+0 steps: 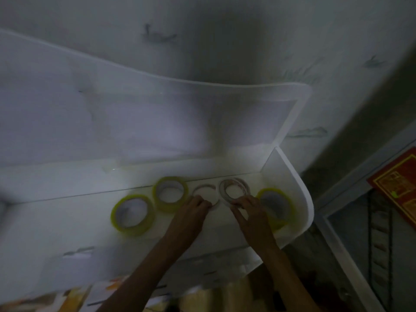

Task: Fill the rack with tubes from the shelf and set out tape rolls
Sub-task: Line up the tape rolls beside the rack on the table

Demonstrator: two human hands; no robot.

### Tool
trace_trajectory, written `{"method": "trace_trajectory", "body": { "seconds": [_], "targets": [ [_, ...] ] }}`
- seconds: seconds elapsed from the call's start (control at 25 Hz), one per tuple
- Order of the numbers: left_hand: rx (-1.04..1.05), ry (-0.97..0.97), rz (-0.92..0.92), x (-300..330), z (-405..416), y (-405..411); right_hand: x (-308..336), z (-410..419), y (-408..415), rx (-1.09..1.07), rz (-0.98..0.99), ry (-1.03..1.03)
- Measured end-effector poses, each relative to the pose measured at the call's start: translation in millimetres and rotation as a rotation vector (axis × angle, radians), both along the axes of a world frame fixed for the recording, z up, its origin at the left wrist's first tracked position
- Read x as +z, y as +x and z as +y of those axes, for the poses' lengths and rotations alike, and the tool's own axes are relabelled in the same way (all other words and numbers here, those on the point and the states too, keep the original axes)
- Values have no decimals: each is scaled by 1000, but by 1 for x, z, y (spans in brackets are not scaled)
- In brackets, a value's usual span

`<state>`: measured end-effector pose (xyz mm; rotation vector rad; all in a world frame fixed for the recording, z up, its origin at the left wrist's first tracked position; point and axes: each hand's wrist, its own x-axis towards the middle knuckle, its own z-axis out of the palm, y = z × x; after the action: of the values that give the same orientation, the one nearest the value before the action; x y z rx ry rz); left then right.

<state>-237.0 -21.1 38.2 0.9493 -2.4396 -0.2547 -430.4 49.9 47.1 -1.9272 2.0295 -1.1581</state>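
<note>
Dim, blurred view. We found five tape rolls lying flat on a smooth white shelf [290, 172] with a rounded right corner. Three were thick and yellow-green: left roll [132, 214], rear roll [170, 193], right roll [275, 204]. Two between them were thin, pale, reddish-edged rings. Our left hand [194, 207] reached forward, fingers curled onto the near rim of the left thin ring [206, 194]. Our right hand [246, 209] pinched the near edge of the right thin ring [234, 190]. Both forearms were extended from below.
</note>
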Motion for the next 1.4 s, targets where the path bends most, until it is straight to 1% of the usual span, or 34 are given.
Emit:
{"method": "trace_trajectory", "body": {
  "seconds": [0.08, 0.2, 0.28, 0.4, 0.56, 0.68, 0.88, 1.0, 1.12, 1.32, 1.4],
  "targets": [
    [49, -20, 66, 17, 11, 6, 9, -1, -2, 45, -6, -35],
    [183, -32, 182, 40, 29, 28, 18, -2, -1, 117, -31, -77],
    [280, -40, 224, 50, 44, 50, 21, -4, 6, 175, -43, -99],
    [449, -60, 243, 59, 72, 91, 27, -8, 29, 297, -62, -101],
    [658, -110, 220, 72, 112, 149, 44, -13, 92, 489, -81, -96],
    [796, -149, 205, 78, 143, 196, 57, -14, 149, 635, -89, -87],
    [1001, -212, 214, 92, 205, 291, 73, 2, 266, 882, -85, -105],
    [1096, -237, 219, 99, 248, 361, 78, 26, 350, 980, -108, -83],
    [1203, -245, 211, 101, 291, 435, 85, 57, 438, 1071, -125, -127],
    [1258, -262, 173, 96, 342, 553, 82, 99, 573, 1194, -74, -193],
    [1274, -253, 183, 96, 351, 589, 77, 106, 613, 1217, -76, -175]
  ]
}}
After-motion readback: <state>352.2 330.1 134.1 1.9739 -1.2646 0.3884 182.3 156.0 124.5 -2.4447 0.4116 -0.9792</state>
